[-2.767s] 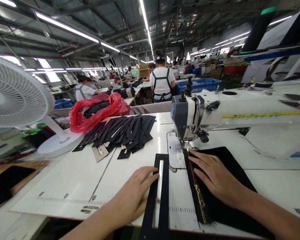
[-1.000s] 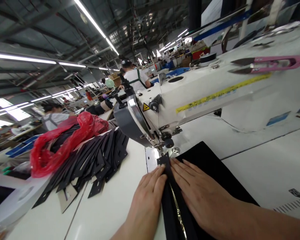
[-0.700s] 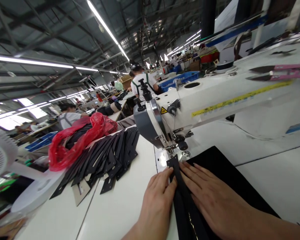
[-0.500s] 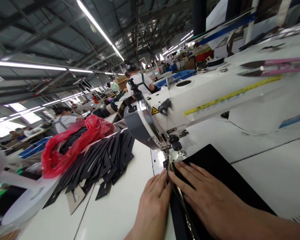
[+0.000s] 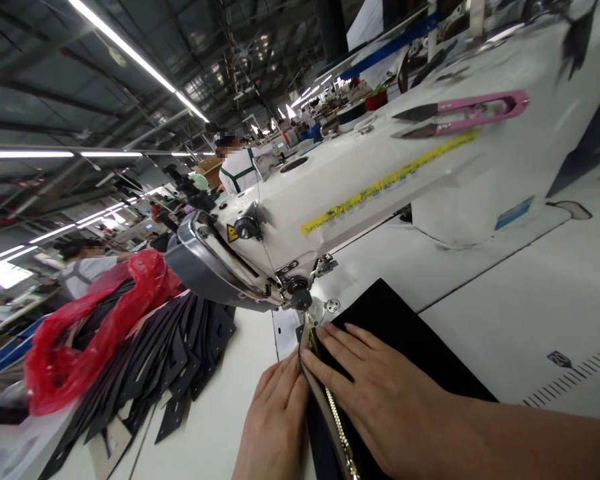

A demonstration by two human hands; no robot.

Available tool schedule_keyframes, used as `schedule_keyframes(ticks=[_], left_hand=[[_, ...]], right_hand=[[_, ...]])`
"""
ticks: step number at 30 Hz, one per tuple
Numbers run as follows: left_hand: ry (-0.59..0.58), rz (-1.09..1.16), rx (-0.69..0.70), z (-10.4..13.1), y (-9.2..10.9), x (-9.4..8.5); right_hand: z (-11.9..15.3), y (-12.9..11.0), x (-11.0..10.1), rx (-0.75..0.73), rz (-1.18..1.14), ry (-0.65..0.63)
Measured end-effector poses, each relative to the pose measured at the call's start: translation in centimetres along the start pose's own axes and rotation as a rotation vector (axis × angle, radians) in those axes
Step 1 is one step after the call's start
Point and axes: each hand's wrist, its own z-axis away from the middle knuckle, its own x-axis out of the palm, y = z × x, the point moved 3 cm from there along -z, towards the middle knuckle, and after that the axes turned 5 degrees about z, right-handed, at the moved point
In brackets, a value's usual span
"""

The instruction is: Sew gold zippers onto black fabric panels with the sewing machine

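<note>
My right hand (image 5: 375, 390) lies flat with its fingers spread on a black fabric panel (image 5: 405, 327), on the sewing machine's bed. Along that panel runs a zipper with gold teeth (image 5: 336, 417), which passes between my hands up to the presser foot. My left hand (image 5: 276, 417) is at the panel's left side, fingers together against the raised edge of the zipper tape; its thumb is hidden. A pale strip shows along this edge. The head of the sewing machine (image 5: 220, 260) stands just beyond my fingertips, and its needle is hard to make out.
Pink-handled thread snips (image 5: 465, 113) rest on the machine arm. Left of the machine, many dark cut pieces (image 5: 165, 353) are fanned out on the white table (image 5: 205, 420), by a red plastic bag (image 5: 145, 280). Co-workers (image 5: 237, 167) sit farther back.
The view has swung right, so the machine and hands appear farther left. Both hands stay by the presser foot. The tape's edge now stands up more, showing its pale strip.
</note>
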Motion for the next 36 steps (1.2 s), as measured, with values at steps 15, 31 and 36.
schedule_keyframes(ticks=[15, 31, 36], left_hand=[[0.083, 0.180, -0.238, -0.7, 0.7, -0.6], [0.044, 0.124, -0.202, -3.1, -0.3, 0.1], [-0.002, 0.124, -0.203, -3.7, -1.0, 0.5]], right_hand=[[0.0, 0.3, 0.2, -0.175, 0.404, 0.202], [-1.3, 2.6, 0.3, -0.251, 0.431, 0.226], [-2.2, 3.1, 0.2, -0.252, 0.395, 0.232]])
